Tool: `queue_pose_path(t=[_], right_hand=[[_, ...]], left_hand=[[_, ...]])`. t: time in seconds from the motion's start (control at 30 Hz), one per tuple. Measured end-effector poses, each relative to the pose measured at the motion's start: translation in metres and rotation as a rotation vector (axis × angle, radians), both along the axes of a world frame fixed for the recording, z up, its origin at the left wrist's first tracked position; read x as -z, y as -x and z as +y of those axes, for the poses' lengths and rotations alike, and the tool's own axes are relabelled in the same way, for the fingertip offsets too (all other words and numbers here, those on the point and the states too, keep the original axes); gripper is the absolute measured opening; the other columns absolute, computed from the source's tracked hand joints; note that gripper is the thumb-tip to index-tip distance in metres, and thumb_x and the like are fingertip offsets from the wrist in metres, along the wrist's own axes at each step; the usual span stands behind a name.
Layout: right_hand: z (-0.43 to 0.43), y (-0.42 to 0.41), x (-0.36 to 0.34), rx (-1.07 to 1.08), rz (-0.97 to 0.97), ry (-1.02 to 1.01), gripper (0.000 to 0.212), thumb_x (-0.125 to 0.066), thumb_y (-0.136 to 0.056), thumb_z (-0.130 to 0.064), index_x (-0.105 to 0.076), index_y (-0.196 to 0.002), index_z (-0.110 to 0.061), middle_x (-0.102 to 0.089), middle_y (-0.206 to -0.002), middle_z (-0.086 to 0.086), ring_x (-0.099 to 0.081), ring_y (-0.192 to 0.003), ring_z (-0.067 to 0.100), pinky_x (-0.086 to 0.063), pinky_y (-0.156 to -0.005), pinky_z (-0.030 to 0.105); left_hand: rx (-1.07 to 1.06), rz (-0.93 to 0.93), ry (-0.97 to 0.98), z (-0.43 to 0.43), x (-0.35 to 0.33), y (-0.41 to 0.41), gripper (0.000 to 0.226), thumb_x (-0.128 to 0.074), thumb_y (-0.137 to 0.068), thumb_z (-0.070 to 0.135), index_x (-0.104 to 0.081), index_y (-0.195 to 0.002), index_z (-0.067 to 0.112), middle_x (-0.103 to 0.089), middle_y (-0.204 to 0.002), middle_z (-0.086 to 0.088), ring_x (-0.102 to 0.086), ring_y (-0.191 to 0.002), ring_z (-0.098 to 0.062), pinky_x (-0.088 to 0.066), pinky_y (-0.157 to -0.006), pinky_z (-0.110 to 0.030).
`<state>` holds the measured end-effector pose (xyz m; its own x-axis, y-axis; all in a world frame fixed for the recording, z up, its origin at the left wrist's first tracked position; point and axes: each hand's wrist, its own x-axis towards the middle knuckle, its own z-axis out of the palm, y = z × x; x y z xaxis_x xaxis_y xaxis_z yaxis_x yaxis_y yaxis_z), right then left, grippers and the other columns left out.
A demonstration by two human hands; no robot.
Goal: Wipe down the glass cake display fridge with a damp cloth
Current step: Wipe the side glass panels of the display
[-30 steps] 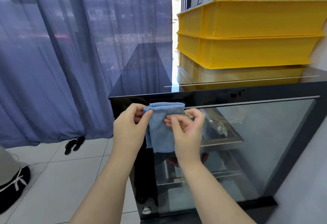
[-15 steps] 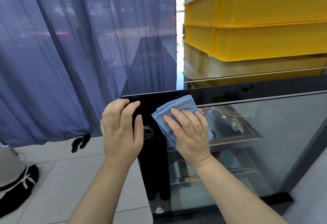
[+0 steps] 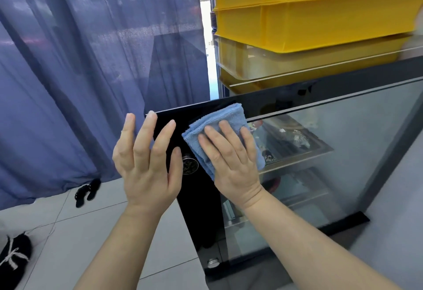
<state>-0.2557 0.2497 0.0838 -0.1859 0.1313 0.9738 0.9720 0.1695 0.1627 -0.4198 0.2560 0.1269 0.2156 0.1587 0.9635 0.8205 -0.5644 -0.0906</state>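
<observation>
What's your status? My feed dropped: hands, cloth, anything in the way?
Right hand flat, pressing cloth on fridge upper front corner. Left hand open, holding nothing. Crates stacked on top, off the front glass.

Likely a small bakery shop: glass display fridge (image 3: 366,129), stacked yellow crates (image 3: 320,14) on top, tiled floor (image 3: 80,244).

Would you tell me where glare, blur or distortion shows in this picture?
Head view: the fridge top mirrors the curtain and trays; a blurred smear sits at the right edge; the wide lens skews the fridge's lines; the cloth is sharp.
</observation>
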Motion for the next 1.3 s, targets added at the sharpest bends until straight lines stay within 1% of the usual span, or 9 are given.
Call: queue_pose_path(t=[0.23, 0.47, 0.63, 0.77, 0.93, 1.07, 1.13, 1.27, 1.3], right_hand=[[0.006, 0.000, 0.006, -0.031, -0.056, 0.137, 0.064, -0.033, -0.094, -0.016, -0.006, -0.151, -0.014, 0.005, -0.159, 0.001, -0.001, -0.147, 0.022, -0.001, -0.118, 0.047], [-0.004, -0.023, -0.006, 0.082, -0.210, 0.135, 0.061, -0.037, -0.099, -0.039, -0.014, -0.151, -0.018, -0.024, -0.155, 0.001, -0.015, -0.145, 0.019, -0.018, -0.117, 0.042], [0.007, -0.009, -0.003, 0.118, -0.111, 0.138, 0.064, -0.028, -0.099, -0.041, 0.005, -0.151, -0.020, 0.014, -0.158, 0.001, 0.007, -0.146, 0.019, 0.001, -0.119, 0.043], [0.004, -0.034, 0.009, 0.162, -0.123, 0.148, 0.059, -0.018, -0.100, -0.041, 0.006, -0.151, -0.022, 0.016, -0.158, -0.002, 0.010, -0.146, 0.018, 0.006, -0.118, 0.044], [0.006, -0.003, -0.023, 0.186, 0.471, 0.164, 0.057, -0.008, -0.100, -0.040, 0.016, -0.148, -0.020, 0.025, -0.154, -0.004, 0.014, -0.145, 0.020, 0.003, -0.117, 0.051], [0.006, 0.004, 0.003, 0.054, -0.107, 0.207, 0.058, -0.010, -0.100, -0.040, 0.012, -0.149, -0.019, 0.022, -0.156, -0.001, 0.013, -0.145, 0.019, 0.005, -0.116, 0.048], [0.005, -0.044, 0.012, 0.142, -0.209, 0.196, 0.056, -0.008, -0.100, -0.040, 0.011, -0.150, -0.021, 0.021, -0.157, -0.004, 0.013, -0.145, 0.015, 0.006, -0.115, 0.046], [0.004, -0.058, -0.028, 0.221, 0.641, 0.137, 0.059, -0.008, -0.101, -0.040, 0.005, -0.149, -0.009, 0.006, -0.158, 0.011, 0.011, -0.145, 0.018, 0.003, -0.116, 0.050], [0.004, -0.042, -0.037, 0.187, 0.719, 0.130, 0.060, -0.009, -0.101, -0.039, 0.004, -0.148, -0.006, 0.003, -0.157, 0.016, 0.009, -0.145, 0.021, 0.001, -0.117, 0.051]], left_hand=[[0.038, 0.066, 0.021, 0.006, 0.005, 0.008, 0.048, -0.055, -0.087, 0.018, -0.041, -0.133, 0.020, -0.021, -0.148, 0.001, -0.025, -0.137, -0.032, -0.030, -0.102, -0.045], [0.026, 0.082, 0.008, 0.007, 0.003, 0.014, 0.052, -0.052, -0.089, 0.022, -0.036, -0.138, 0.020, -0.025, -0.147, 0.000, -0.021, -0.138, -0.033, -0.033, -0.099, -0.052], [-0.049, 0.029, 0.028, 0.003, 0.003, 0.014, 0.051, -0.043, -0.093, 0.026, -0.030, -0.142, 0.022, -0.023, -0.149, -0.003, -0.016, -0.139, -0.037, -0.027, -0.103, -0.059], [-0.116, 0.074, 0.070, 0.006, 0.001, 0.013, 0.054, -0.038, -0.095, 0.029, -0.022, -0.146, 0.022, -0.020, -0.151, -0.003, -0.014, -0.140, -0.039, -0.014, -0.112, -0.054], [-0.043, 0.081, 0.152, -0.001, 0.000, 0.019, 0.052, -0.024, -0.099, 0.029, -0.014, -0.149, 0.022, -0.012, -0.157, 0.004, -0.009, -0.144, -0.033, -0.006, -0.114, -0.053], [0.007, 0.086, 0.203, -0.003, -0.003, 0.020, 0.052, -0.017, -0.099, 0.035, -0.015, -0.149, 0.020, -0.003, -0.158, 0.011, -0.004, -0.145, -0.025, -0.004, -0.115, -0.051], [0.009, 0.072, 0.235, -0.008, -0.004, 0.015, 0.054, -0.021, -0.098, 0.038, -0.019, -0.148, 0.015, -0.011, -0.157, 0.000, -0.005, -0.145, -0.027, -0.004, -0.115, -0.051], [0.018, 0.102, 0.217, -0.018, -0.006, -0.004, 0.057, -0.028, -0.097, 0.040, -0.021, -0.147, 0.012, -0.017, -0.154, -0.007, -0.005, -0.145, -0.030, -0.003, -0.115, -0.053], [0.000, 0.131, 0.189, -0.019, -0.008, -0.010, 0.057, -0.029, -0.097, 0.040, -0.022, -0.147, 0.013, -0.018, -0.154, -0.006, -0.005, -0.145, -0.029, -0.002, -0.115, -0.054]])
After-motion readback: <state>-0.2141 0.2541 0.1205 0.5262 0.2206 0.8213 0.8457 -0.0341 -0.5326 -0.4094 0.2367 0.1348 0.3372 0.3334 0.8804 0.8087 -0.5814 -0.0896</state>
